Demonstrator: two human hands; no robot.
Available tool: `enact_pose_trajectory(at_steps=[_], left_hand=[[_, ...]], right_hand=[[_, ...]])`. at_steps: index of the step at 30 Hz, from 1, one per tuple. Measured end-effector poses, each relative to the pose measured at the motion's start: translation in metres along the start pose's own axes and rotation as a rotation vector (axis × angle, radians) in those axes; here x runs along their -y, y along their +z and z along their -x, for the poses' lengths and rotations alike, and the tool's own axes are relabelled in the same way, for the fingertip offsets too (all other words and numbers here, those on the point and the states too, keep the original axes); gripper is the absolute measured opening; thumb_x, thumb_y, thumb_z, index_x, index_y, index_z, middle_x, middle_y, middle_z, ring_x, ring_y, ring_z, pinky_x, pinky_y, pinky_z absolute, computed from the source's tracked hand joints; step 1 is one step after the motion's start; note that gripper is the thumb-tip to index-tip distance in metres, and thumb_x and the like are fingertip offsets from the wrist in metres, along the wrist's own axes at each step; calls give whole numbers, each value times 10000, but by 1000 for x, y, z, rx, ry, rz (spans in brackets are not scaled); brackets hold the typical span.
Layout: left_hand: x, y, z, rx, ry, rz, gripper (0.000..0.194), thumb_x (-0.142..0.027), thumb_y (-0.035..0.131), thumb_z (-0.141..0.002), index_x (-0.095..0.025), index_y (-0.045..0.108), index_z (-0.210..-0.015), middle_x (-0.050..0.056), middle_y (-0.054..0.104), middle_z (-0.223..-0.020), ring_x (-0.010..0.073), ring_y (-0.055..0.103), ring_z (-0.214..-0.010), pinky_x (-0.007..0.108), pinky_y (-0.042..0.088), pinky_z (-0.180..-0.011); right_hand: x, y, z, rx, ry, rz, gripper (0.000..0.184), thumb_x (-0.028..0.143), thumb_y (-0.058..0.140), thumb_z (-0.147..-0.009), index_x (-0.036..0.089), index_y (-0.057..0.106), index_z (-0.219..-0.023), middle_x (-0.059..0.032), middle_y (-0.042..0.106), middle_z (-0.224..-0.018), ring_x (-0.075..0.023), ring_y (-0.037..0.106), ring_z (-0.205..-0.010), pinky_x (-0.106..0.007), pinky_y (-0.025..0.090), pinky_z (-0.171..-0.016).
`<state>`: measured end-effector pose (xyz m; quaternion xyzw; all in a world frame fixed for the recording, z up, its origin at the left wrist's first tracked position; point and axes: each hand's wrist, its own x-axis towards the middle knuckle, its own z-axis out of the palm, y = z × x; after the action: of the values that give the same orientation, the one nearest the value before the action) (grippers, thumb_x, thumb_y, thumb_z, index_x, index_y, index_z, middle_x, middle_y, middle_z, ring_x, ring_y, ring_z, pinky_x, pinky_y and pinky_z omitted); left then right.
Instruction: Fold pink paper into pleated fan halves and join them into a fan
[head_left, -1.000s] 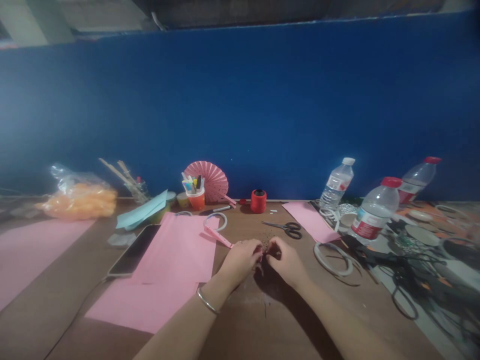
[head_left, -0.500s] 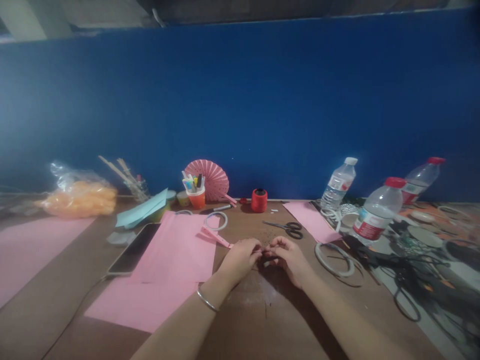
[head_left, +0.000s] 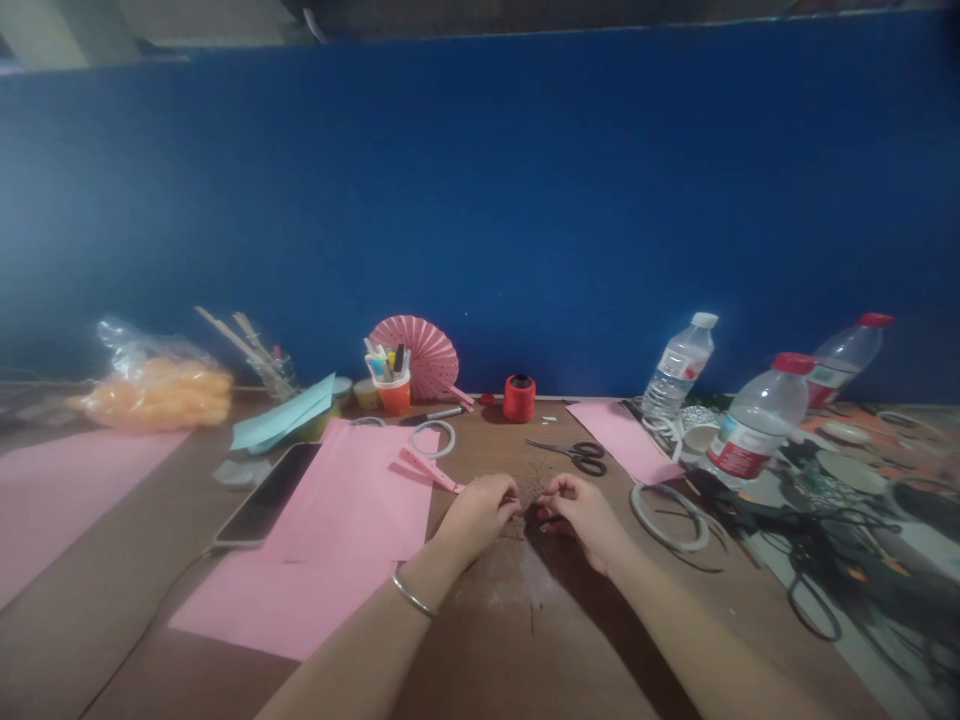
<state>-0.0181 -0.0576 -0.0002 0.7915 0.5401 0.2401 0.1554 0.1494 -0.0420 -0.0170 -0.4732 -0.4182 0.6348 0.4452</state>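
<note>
My left hand (head_left: pixel 481 512), a metal bangle on its wrist, is closed on a narrow pink paper strip (head_left: pixel 427 468) dotted with small dark marks. The strip sticks out to the left behind the hand, over a pink sheet. Just right of it, my right hand (head_left: pixel 581 515) has its thumb and fingers pinched together; whatever they hold is too small to make out. A slim gap separates the two hands. Tiny dark bits (head_left: pixel 534 478) lie scattered on the table beyond that gap. Black-handled scissors (head_left: pixel 577 455) rest behind my right hand.
Pink sheets (head_left: pixel 360 510) and a phone (head_left: pixel 266 500) lie at left. A red thread spool (head_left: pixel 519 400), a cup of pens (head_left: pixel 394 390) and a pink paper fan (head_left: pixel 420 355) stand at the back. Bottles (head_left: pixel 761 415), a grey ring (head_left: pixel 667 520) and cables fill the right.
My right hand has turned, its fingers lifting, and drawn slightly away to the right, so the gap between the hands shows. The left hand keeps the pink strip almost in place.
</note>
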Motion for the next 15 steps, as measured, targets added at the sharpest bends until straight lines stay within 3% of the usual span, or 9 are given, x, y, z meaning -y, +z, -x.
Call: enact_pose_trajectory(at_steps=[10, 15], left_hand=[[11, 6, -4, -50, 154, -71, 83, -207, 561, -747, -170, 627, -712, 27, 615, -792, 166, 497, -835, 281, 355, -776], [11, 8, -1, -109, 130, -131, 142, -217, 522, -776, -182, 650, -727, 27, 590, -820, 163, 481, -833, 289, 359, -766]], right_hand=[[0, -12, -6, 19, 244, -94, 127, 252, 527, -693, 180, 440, -752, -40, 646, -665, -118, 589, -456, -185, 416, -378], [0, -13, -7, 2, 304, -108, 130, 269, 500, -721, 168, 451, -786, -73, 667, -714, -119, 595, -450, -185, 418, -368]])
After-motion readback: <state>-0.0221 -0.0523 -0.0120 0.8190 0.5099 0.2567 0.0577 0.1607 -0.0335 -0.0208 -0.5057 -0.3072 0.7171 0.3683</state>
